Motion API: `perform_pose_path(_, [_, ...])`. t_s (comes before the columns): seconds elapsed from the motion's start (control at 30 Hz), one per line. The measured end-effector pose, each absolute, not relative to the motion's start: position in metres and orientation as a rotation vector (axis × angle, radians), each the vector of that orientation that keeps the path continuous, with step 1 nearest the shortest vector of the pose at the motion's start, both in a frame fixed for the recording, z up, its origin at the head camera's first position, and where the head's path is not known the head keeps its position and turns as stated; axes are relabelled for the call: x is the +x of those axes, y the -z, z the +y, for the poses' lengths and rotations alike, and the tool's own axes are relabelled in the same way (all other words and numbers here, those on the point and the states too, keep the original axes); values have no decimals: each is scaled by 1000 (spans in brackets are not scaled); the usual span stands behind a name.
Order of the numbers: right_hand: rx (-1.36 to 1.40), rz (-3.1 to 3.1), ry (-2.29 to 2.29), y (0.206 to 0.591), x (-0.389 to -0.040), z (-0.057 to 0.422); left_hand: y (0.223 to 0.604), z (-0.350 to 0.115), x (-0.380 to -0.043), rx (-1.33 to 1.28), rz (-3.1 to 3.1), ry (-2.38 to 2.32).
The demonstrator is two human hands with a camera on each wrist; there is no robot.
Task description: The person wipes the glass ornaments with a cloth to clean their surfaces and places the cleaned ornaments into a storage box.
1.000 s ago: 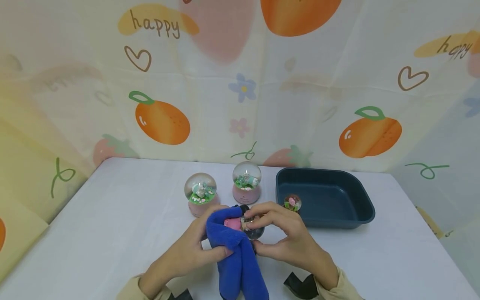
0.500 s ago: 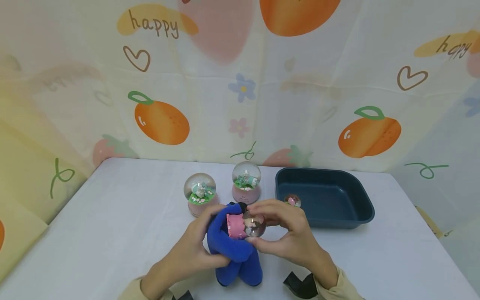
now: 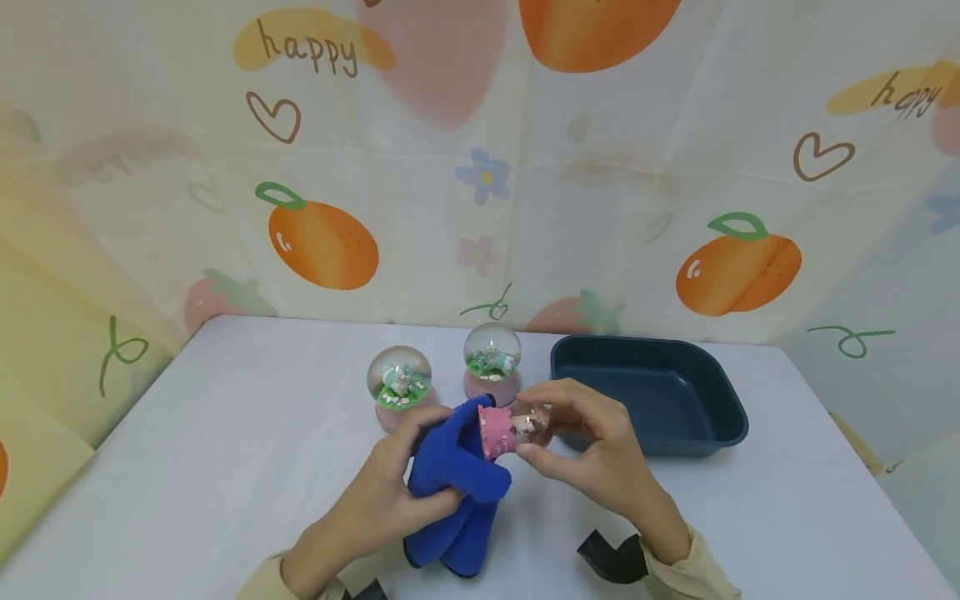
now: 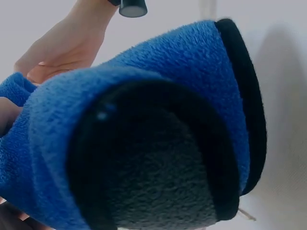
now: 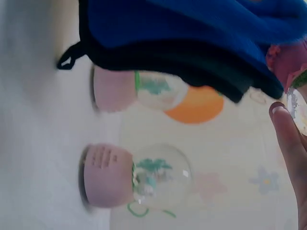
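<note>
Above the white table, my right hand [image 3: 592, 433] pinches a small snow globe [image 3: 497, 432] by its clear dome, thumb below and fingers above. The globe lies on its side, its pink base toward the left. My left hand [image 3: 397, 483] grips a folded blue towel [image 3: 457, 458] with black edging, its thumb across the front. One fold of the towel reaches up beside the pink base. In the left wrist view the towel [image 4: 182, 52] fills the middle, and its dark grey side shows. The right wrist view catches the pink base [image 5: 290, 60] close to the towel's edge.
Two larger snow globes with pale pink bases stand behind the hands, one snow globe [image 3: 402, 387] left and another snow globe [image 3: 492, 362] at the centre back. A dark blue-green tray [image 3: 720, 429] sits back right, partly behind my right hand. Patterned cloth [image 3: 600, 208] hangs behind the table.
The small globe has come out of the towel's fold and shifted right and up with my right hand, showing more of its pink base. My right hand now covers the little globe in the tray.
</note>
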State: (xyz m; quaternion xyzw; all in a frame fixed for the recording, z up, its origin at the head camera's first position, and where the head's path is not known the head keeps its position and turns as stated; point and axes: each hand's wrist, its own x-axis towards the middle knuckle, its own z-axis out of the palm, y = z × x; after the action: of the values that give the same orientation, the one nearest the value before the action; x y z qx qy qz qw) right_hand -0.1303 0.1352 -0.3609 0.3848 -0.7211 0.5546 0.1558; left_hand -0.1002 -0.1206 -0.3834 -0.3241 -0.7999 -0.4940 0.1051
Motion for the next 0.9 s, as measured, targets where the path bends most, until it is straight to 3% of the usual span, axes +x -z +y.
perform_pose_path(0.9, [165,-2187,-1447,401,-187,184,385,-118,-101,-1052,-2477,1505])
